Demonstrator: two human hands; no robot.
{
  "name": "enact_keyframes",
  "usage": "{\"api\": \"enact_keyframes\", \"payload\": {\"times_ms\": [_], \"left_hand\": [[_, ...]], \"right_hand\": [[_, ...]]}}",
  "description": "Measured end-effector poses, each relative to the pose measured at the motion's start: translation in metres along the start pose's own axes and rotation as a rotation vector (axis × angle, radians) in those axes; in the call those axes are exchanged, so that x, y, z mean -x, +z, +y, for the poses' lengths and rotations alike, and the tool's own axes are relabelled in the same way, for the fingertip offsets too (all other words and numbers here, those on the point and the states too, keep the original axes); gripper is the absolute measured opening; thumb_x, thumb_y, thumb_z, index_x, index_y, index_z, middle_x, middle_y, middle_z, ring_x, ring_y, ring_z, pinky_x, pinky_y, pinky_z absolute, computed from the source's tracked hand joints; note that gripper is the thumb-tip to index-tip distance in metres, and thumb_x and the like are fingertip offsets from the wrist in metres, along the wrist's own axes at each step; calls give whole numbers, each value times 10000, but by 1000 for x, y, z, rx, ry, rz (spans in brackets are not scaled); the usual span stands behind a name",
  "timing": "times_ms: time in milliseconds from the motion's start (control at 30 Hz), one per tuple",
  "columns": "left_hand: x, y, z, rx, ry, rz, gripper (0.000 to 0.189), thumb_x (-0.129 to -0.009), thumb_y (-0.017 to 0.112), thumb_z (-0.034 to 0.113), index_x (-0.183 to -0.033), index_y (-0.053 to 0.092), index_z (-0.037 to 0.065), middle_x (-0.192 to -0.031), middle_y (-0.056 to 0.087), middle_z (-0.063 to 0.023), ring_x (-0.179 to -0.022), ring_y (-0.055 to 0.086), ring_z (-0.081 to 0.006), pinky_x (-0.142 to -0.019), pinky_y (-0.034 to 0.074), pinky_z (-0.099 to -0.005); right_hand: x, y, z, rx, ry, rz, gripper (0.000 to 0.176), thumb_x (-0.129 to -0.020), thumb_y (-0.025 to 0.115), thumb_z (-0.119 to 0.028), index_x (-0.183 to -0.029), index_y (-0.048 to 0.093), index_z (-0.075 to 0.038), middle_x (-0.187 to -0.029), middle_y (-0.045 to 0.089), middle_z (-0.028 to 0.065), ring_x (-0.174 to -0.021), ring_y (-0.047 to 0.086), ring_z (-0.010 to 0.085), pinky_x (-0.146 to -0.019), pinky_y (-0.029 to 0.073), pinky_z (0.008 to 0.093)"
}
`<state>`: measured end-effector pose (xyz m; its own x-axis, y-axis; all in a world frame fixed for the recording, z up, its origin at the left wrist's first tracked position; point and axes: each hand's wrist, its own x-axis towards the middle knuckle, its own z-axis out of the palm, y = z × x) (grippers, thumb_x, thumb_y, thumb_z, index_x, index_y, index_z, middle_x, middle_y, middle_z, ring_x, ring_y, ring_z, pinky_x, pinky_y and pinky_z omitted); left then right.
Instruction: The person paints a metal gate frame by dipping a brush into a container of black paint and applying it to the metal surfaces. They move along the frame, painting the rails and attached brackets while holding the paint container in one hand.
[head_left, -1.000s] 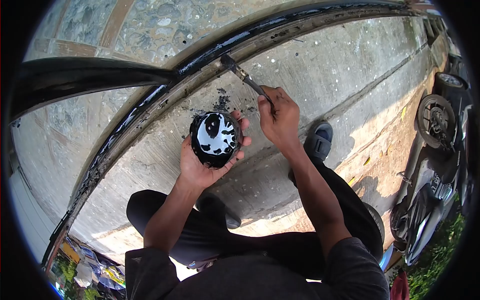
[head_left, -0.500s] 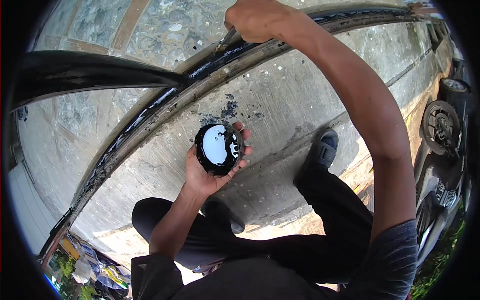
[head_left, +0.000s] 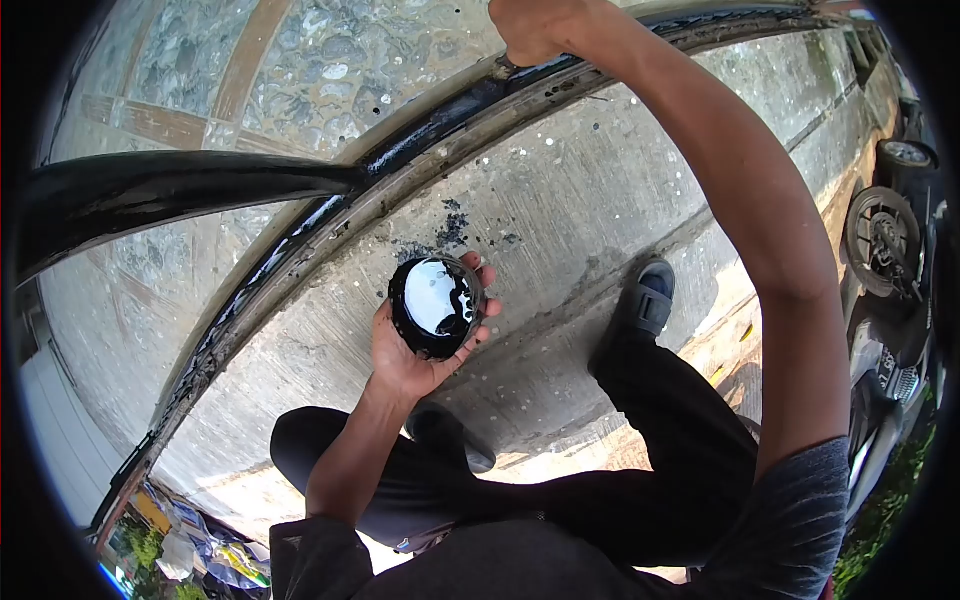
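My left hand (head_left: 398, 358) cups a small round container of glossy black paint (head_left: 432, 298), fingers wrapped round its far side. Its surface reflects the bright sky. At the top edge, my right hand (head_left: 535, 32) is closed above a long black-painted metal rail (head_left: 430, 130). The paintbrush it grips is nearly all hidden behind the fingers now; a bit of it showed half a second ago. Wet black paint shines along the rail. A thick black bar (head_left: 200, 190) joins the rail from the left.
Black paint spatters (head_left: 452, 225) mark the concrete floor (head_left: 560, 200) beyond the container. A stone-patterned surface (head_left: 330, 65) lies past the rail. My sandalled foot (head_left: 652, 295) is at the right of the container. A parked motorcycle (head_left: 885, 245) stands at far right.
My right hand has moved to the right along the rail, up toward the top edge of the view. The left hand keeps the container in nearly the same place.
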<state>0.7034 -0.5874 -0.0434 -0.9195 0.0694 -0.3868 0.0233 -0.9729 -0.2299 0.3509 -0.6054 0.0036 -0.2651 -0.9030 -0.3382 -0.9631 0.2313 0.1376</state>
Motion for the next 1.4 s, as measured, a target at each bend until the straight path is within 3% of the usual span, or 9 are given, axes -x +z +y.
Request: {"api": "enact_keyframes", "payload": {"times_ms": [200,500,600,667,767,933,1133,1233,1400], "left_hand": [[-3,-2,-3,-23,4,-8,668,-981,434,480,-1420,368,-19,-1357,515,-228,-1117,598,-428,-872,579,-483],[-1,-2,-7,-38,5,16,693,-954,499,488,-1415,374,-14,-1359,518,-217,-1112,598,-413,-873,582,-479],[-2,0,-9,-72,-2,30,691,-950,504,492,-1414,382,-5,-1345,532,-211,-1100,605,-402,-858,589,-463],[-3,1,-11,-80,-6,27,678,-957,493,483,-1414,382,-6,-1342,535,-210,-1101,604,-403,-854,590,-463],[-4,4,-11,-72,-27,31,629,-975,460,442,-1410,390,-7,-1345,535,-209,-1106,604,-407,-858,589,-470],[-14,1,-8,-91,-74,74,590,-979,439,390,-1401,419,-22,-1365,529,-204,-1095,622,-402,-863,585,-471],[-40,6,-6,-189,-103,26,511,-986,431,322,-1339,497,-41,-1322,569,-198,-1094,633,-383,-850,594,-449],[-54,13,-8,-139,-104,0,520,-988,434,333,-1343,494,-42,-1319,568,-204,-1092,633,-382,-855,593,-451],[-56,20,-14,-159,-85,10,575,-981,460,374,-1386,439,-33,-1344,544,-214,-1097,629,-391,-862,592,-458]], "right_hand": [[-21,2,7,32,-26,-16,528,-710,759,-542,-865,756,-37,-866,729,170,-851,703,330,-770,557,430],[52,-47,59,102,171,-21,436,-754,701,-446,-840,746,-21,-871,716,207,-812,690,360,-739,560,445],[54,-20,100,23,84,15,368,-816,657,-344,-905,726,5,-882,715,205,-759,693,350,-681,563,443],[90,-24,98,-547,284,0,295,-850,627,-241,-971,706,17,-885,712,173,-722,693,298,-639,563,403],[149,-30,92,-1084,299,43,230,-891,581,-113,-1052,681,17,-894,696,127,-705,684,215,-613,563,336],[221,-24,82,-1273,418,226,182,-923,586,-88,-1047,691,-8,-872,678,98,-709,671,170,-619,566,292],[273,-49,48,-1458,963,128,196,-884,645,-130,-1006,686,18,-879,681,118,-731,663,212,-655,549,339],[285,-21,45,-1687,801,279,214,-868,658,-150,-994,685,21,-896,682,130,-749,660,229,-677,538,358],[269,28,9,-1477,541,419,229,-917,695,-187,-1104,705,-55,-847,698,34,-684,666,93,-605,527,221]]}}
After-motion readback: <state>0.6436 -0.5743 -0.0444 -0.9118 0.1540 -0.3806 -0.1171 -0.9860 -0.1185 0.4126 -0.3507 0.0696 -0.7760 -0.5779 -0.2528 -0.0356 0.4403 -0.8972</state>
